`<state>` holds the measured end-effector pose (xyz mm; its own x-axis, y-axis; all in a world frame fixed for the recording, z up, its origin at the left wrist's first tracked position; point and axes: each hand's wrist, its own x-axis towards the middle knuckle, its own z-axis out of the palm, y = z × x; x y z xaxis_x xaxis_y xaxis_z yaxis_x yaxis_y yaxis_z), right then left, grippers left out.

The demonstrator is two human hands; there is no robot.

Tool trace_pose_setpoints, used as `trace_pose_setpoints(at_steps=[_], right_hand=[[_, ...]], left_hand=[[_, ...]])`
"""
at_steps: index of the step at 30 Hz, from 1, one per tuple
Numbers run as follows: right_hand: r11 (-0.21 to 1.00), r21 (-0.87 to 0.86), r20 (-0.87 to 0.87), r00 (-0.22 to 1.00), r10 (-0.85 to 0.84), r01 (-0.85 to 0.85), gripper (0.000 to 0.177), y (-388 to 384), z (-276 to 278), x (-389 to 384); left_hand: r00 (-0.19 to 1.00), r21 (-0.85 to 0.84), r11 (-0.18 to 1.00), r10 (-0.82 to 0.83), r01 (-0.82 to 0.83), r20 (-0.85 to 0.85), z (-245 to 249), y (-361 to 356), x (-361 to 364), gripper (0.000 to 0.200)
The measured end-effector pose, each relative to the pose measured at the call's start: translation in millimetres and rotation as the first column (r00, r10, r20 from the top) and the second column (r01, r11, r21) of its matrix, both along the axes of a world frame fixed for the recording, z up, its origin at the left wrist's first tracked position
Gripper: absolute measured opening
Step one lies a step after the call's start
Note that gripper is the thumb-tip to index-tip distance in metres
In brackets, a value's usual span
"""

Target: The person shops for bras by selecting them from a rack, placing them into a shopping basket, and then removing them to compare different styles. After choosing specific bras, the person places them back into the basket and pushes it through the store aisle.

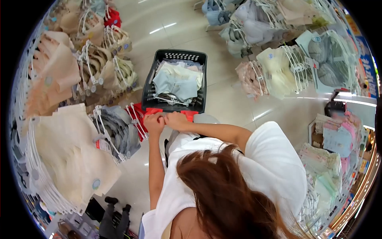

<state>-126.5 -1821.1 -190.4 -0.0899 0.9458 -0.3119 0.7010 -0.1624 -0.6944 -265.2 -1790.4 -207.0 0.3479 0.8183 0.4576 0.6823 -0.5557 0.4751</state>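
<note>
My left hand [154,122] and my right hand [176,120] are side by side, fingers wrapped round the red cart handle [190,115] at the near end of a black shopping basket [203,81]. The basket has perforated sides. Inside it is a pile of folded clothes [181,85] in light blue, cream and pale pink, with some hangers at the near end. Both wrists bend inward, and my fingers hide part of the handle.
Racks of bras on white hangers [71,159] line the left side. More hanging bras [278,71] stand at upper right. Folded pink and pale garments [338,139] fill a shelf at right. A shiny tiled floor [179,24] runs ahead. Another person's legs [113,221] show at lower left.
</note>
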Motion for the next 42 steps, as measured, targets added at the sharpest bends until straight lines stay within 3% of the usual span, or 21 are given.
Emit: trace_pose_setpoints(at_steps=[3,6,9,14,22,25,27,34,36,39,41,42], right_hand=[[1.0,0.007,-0.058,0.998,-0.03,0.03,0.04,4,5,-4],[1.0,0.025,0.01,1.0,-0.014,0.014,0.041,4,-5,-7],[1.0,0.019,-0.009,1.0,0.02,-0.02,0.043,3,-18,-10],[0.996,0.08,0.043,0.999,-0.029,0.025,0.043,-4,-17,-17],[0.99,0.142,0.061,0.998,0.0,-0.008,0.037,-8,-17,-9],[0.977,0.191,-0.075,0.991,0.113,-0.097,0.036,-14,-24,15],[0.953,0.098,0.07,0.958,0.279,-0.285,0.033,-15,-16,44],[0.954,0.075,0.181,0.945,0.273,-0.29,0.024,4,-24,73],[0.924,0.017,0.1,0.921,0.378,-0.381,0.023,11,-30,82],[0.909,0.03,0.085,0.907,0.412,-0.416,0.023,12,-39,88],[0.901,0.074,0.113,0.901,0.418,-0.428,0.023,8,-37,94],[0.896,0.118,0.123,0.902,0.414,-0.428,0.023,4,-33,99]], left_hand=[[0.998,-0.015,0.999,0.029,-0.03,-0.063,-1,13,-1,0.009],[0.993,-0.05,0.997,0.047,-0.052,-0.11,-3,12,0,0.009],[0.991,0.027,0.993,0.113,-0.111,-0.075,-4,6,-1,0.01],[0.994,-0.09,0.993,0.074,-0.081,-0.074,2,0,-1,0.012],[0.992,-0.108,0.991,0.072,-0.083,-0.102,3,-3,2,0.01],[0.992,-0.19,0.982,-0.006,-0.018,-0.124,8,-1,3,0.011],[0.994,-0.218,0.976,-0.015,-0.008,-0.105,13,-4,12,0.011],[0.997,-0.231,0.971,0.052,-0.063,-0.056,12,-6,35,0.014],[0.997,-0.225,0.972,0.064,-0.072,-0.042,11,-5,40,0.015],[0.993,-0.095,0.992,0.073,-0.081,-0.093,10,-5,44,0.022],[0.928,-0.276,0.942,0.083,-0.192,-0.363,20,-7,52,0.033],[0.929,-0.259,0.94,0.121,-0.22,-0.35,18,-10,56,0.033]])
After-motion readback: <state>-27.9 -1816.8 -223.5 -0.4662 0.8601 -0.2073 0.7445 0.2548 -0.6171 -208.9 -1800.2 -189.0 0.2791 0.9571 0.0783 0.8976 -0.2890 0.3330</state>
